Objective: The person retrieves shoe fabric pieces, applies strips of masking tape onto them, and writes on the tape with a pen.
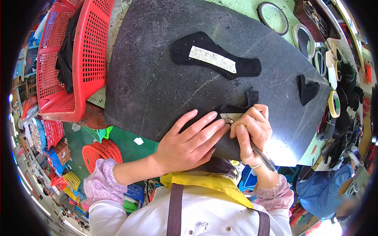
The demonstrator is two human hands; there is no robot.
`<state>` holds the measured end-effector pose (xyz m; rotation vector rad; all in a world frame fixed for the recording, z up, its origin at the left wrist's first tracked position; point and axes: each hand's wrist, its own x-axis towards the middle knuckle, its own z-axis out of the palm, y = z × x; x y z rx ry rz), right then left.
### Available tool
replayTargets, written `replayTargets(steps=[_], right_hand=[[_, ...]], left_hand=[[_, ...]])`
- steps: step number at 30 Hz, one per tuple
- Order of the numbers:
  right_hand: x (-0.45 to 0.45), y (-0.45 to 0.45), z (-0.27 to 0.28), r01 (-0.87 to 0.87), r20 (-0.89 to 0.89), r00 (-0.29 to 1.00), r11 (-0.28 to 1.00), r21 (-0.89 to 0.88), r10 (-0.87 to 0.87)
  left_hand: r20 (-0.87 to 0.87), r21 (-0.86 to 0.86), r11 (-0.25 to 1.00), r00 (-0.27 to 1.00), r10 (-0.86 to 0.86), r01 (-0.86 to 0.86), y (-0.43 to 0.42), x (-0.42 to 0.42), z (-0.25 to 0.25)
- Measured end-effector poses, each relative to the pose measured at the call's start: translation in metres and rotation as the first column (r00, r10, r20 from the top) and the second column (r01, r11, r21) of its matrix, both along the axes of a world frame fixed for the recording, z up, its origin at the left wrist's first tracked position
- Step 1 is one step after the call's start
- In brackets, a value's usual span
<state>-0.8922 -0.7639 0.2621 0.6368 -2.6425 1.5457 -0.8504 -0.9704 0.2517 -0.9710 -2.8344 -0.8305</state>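
Note:
My left hand (pixel 193 137) lies flat with fingers stretched out, its fingertips pressing on a small black fabric piece (pixel 252 98) on the dark work mat. A pale strip (pixel 235 117) shows on that piece, between my two hands. My right hand (pixel 252 133) is closed around a slim pen-like tool (pixel 261 156). Its pointed tip rests close to the left fingertips, at the pale strip. Beyond the hands lies a larger black cut piece (pixel 248 67) with a white handwritten label strip (pixel 212 59) on it. Part of the smaller piece is hidden under my fingers.
A red plastic basket (pixel 92 51) with black material inside stands left of the mat (pixel 145 78). Another black piece (pixel 308 89) lies at the mat's right. Tape rolls (pixel 334 104) and a tool box (pixel 315 17) line the right edge. An orange basket (pixel 101 151) sits below, on the floor.

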Motion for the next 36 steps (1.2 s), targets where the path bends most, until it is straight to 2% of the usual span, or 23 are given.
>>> replayTargets(steps=[3, 9, 19, 23, 28, 36], right_hand=[[0.001, 0.004, 0.000, 0.042, 0.039, 0.998, 0.996, -0.072, -0.040], [-0.002, 0.002, 0.005, 0.055, 0.076, 0.996, 0.997, -0.056, -0.050], [-0.004, 0.008, 0.003, -0.021, 0.060, 0.998, 1.000, -0.023, 0.022], [-0.006, 0.010, 0.002, -0.034, 0.014, 0.999, 0.993, -0.117, 0.036], [-0.001, 0.016, 0.007, 0.025, 0.060, 0.998, 0.997, -0.078, -0.021], [-0.004, 0.008, 0.005, 0.011, 0.036, 0.999, 1.000, 0.004, -0.011]], left_hand=[[-0.009, -0.009, 1.000, 1.000, 0.001, -0.001, 0.000, -0.001, 0.000], [-0.009, -0.004, 1.000, 1.000, 0.002, -0.002, -0.001, -0.001, -0.001], [-0.059, -0.013, 1.000, 0.998, -0.020, 0.019, -0.001, -0.002, -0.003], [-0.060, -0.036, 0.999, 0.998, -0.019, 0.017, 0.000, -0.002, -0.002], [-0.048, -0.030, 1.000, 0.999, -0.007, 0.006, 0.002, -0.001, -0.002], [-0.056, -0.037, 0.999, 0.998, -0.005, 0.003, 0.002, -0.001, -0.003]])
